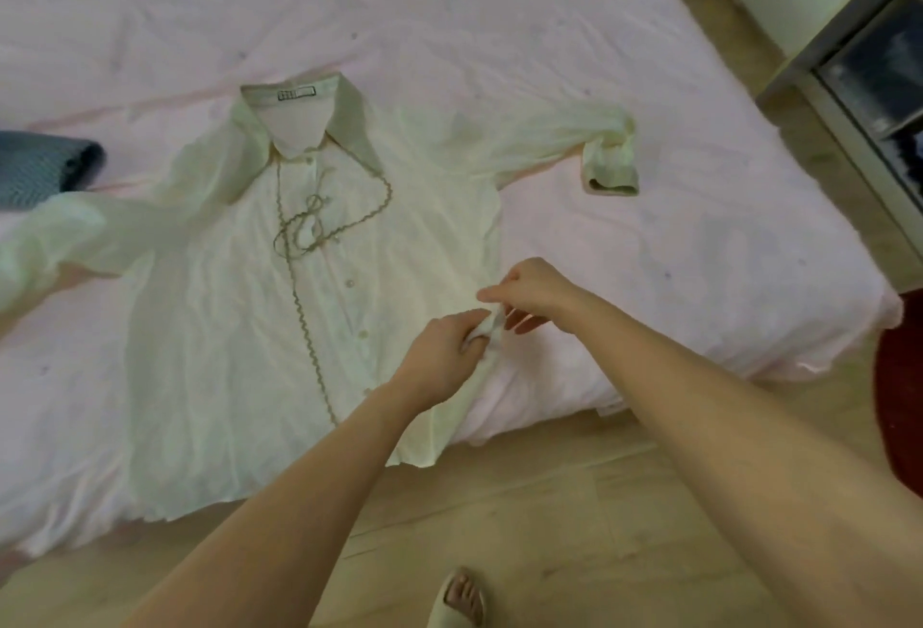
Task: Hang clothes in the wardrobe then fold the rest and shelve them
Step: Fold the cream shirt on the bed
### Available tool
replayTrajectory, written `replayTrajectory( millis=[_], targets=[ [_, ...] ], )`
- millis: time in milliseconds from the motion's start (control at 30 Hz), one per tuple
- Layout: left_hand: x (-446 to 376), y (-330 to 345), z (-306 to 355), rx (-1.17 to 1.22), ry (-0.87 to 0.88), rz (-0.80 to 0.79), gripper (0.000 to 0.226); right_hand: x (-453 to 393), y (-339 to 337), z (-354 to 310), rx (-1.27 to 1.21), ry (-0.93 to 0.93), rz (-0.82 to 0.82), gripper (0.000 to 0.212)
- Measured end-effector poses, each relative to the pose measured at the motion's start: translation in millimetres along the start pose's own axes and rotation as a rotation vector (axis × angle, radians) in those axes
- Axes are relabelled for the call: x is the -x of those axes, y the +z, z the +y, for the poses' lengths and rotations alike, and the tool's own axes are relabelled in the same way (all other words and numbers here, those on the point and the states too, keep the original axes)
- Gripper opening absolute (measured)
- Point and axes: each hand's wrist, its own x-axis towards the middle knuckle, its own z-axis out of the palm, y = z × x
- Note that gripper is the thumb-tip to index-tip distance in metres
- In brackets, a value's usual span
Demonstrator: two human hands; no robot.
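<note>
— Pinching the side seam with both hands, is she? What for?

— Looks that way. The shirt [215,328] lies face up and spread on the bed [624,53], collar away from her, sleeves thrown out to either side. The left hand [444,343] has its fingers curled round a small bunch of cloth at the shirt's right edge, and the right hand [534,293] nips the same bunch between thumb and fingertips, the other fingers loose. I'd guess she is tugging a wrinkle out or checking a tag there; the blur hides which.

— Why flat on the bed and not on a hanger?

— Spread like that, it is ready for folding. The hem hangs just over the bed's near edge, close to where she stands, so she can reach it.

— And the cord [299,223] on the front?

— Coiled loosely below the collar, lying on the buttons; it will likely need tucking in first.

— Anything else about?

— A folded blue garment [45,168] at the far left, on the bed, well apart from the shirt.
</note>
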Motion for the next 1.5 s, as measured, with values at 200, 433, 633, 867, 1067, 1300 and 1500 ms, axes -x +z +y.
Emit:
replayTrajectory(
  millis=[200, 433, 633, 867, 1067, 1300, 1500],
  targets=[
    [-10, 40, 25, -0.094, 0.007, -0.215, 0.023, 9, -20, 82, -0.28, 0.115, 0.239, 0.017],
    [0, 64, -21, -0.459, -0.15, -0.274, 0.042, -2, 1, 147, 0.205, 0.213, 0.341, 0.016],
    [47, 32, -58, -0.303, -0.267, 0.053, 0.028, 23, 70, 120, 0.257, -0.314, 0.473, 0.009],
    [136, -31, -127, -0.291, -0.521, 0.46, 0.028, 43, 186, 85, 0.236, -0.417, 0.31, 0.015],
    [157, -40, -160, -0.427, -0.202, 0.28, 0.028, 37, 231, 62, 0.225, -0.337, 0.365, 0.018],
    [157, -23, -187, -1.095, 0.019, 0.028, 0.087, 25, 257, 48, 0.078, -0.175, 0.452, 0.009],
    [163, -36, -204, -0.962, 0.077, 0.082, 0.061, 36, 276, 51, 0.058, -0.237, 0.369, 0.011]
  ],
)
